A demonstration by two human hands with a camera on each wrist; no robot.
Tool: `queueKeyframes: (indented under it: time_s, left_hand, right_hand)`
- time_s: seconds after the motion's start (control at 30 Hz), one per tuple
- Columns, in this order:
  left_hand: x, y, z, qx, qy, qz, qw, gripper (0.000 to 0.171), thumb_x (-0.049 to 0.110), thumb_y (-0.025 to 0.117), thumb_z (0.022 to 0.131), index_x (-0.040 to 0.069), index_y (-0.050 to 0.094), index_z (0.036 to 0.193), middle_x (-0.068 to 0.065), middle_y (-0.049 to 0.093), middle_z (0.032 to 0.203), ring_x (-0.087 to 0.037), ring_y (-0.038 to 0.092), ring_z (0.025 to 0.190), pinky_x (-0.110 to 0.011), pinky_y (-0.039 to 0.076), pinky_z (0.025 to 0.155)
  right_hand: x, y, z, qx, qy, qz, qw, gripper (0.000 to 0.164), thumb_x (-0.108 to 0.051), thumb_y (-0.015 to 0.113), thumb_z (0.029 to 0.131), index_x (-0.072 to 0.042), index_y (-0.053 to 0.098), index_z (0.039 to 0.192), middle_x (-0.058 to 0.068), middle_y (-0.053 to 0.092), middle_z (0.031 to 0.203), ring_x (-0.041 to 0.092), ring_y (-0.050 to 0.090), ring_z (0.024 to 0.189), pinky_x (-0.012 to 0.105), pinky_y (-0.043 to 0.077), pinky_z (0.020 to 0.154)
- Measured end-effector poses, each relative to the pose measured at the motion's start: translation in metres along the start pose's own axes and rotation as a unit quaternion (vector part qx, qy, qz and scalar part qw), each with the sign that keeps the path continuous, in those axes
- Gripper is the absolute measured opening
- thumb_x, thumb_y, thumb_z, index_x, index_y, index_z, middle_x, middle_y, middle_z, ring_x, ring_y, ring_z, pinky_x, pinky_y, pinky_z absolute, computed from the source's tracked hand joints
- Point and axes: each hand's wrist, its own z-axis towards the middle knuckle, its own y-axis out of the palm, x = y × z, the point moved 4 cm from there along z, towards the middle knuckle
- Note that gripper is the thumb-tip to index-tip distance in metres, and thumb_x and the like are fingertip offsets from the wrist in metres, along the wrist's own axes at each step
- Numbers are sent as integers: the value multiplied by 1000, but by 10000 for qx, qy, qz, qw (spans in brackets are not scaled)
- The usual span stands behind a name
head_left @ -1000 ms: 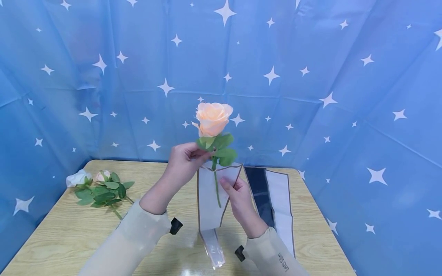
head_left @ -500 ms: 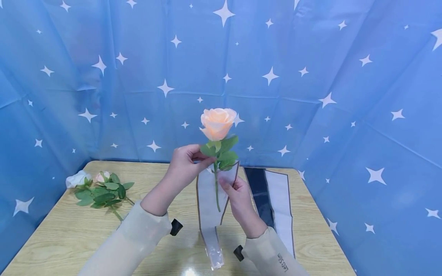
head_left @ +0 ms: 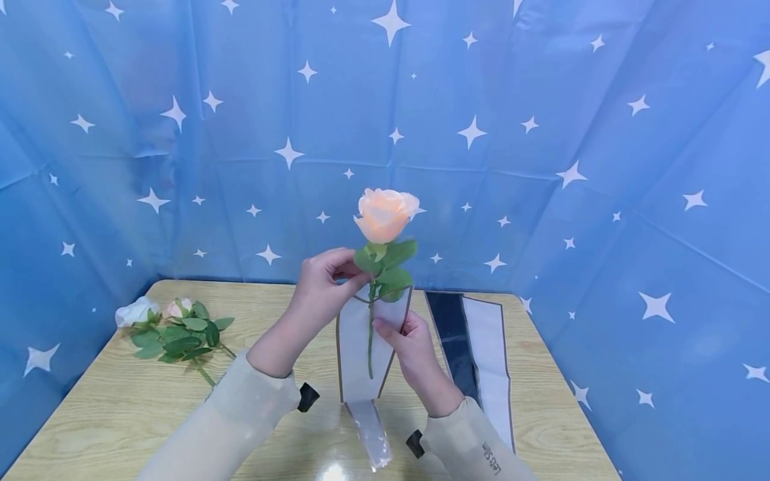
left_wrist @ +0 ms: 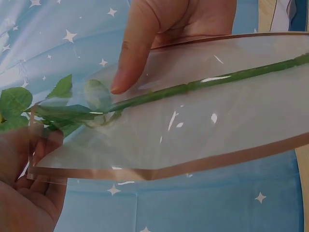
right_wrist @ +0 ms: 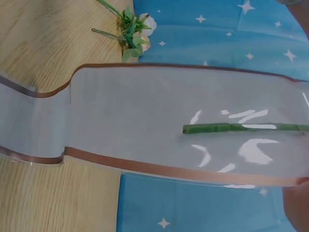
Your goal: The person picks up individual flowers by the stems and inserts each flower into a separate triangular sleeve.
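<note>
Peach rose [head_left: 385, 217] upright, slight tilt, held above tbl [head_left: 108, 401] nr centre; bloom clear of flower sleeve [head_left: 356, 354], stem [right_wrist: 207, 128] down inside it, seen thru the clear film. Cut end sits partway down, well above where sleeve narrows to its tail strip. Lowest leaf under film, upper lvs [head_left: 400, 254] outside mouth. Sleeve = transp. front, whitish back, brown border; tail hangs toward person. L hand [head_left: 329, 284]: thumb + fingers pinching rose stem just below upper lvs, at sleeve mouth. R hand [head_left: 415, 344]: gripping sleeve's R edge below mouth, thumb on front film. Both wrists in pale cuffs w/ a small blk piece [head_left: 308, 397] at each. On tbl, L side: white rose [head_left: 137, 311] + pale pink rose [head_left: 178, 307], lying side by side, lvs overlapping, stems toward person. R side: navy panel [head_left: 454, 341] w/ whitish brown-edged panel [head_left: 490, 361] alongside, both flat. Behind: blue curtain [head_left: 240, 100], white 4-pt stars.
</note>
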Motion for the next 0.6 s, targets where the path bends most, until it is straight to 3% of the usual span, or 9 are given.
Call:
queueKeyframes:
  time_s: [0.3, 0.6]
  left_hand:
    - [4, 1, 0, 209, 468, 236, 9984, 10, 7, 73, 82, 9, 73, 92, -3, 68, 83, -11, 65, 75, -24, 56, 72]
    - [5, 2, 1, 270, 589, 612, 9960, 4, 7, 71, 84, 11, 72, 82, -1, 68, 84, -9, 63, 74, -23, 56, 68]
  right_hand:
    - [1, 0, 0, 91, 74, -55, 9999, 21, -5, 65, 88, -7, 61, 109, -6, 68, 96, 9, 63, 93, 26, 51, 82]
    - [2, -1, 0, -41, 106, 23, 9999, 20, -4, 63, 89, -14, 62, 105, -5, 69, 96, 11, 65, 91, 28, 52, 81]
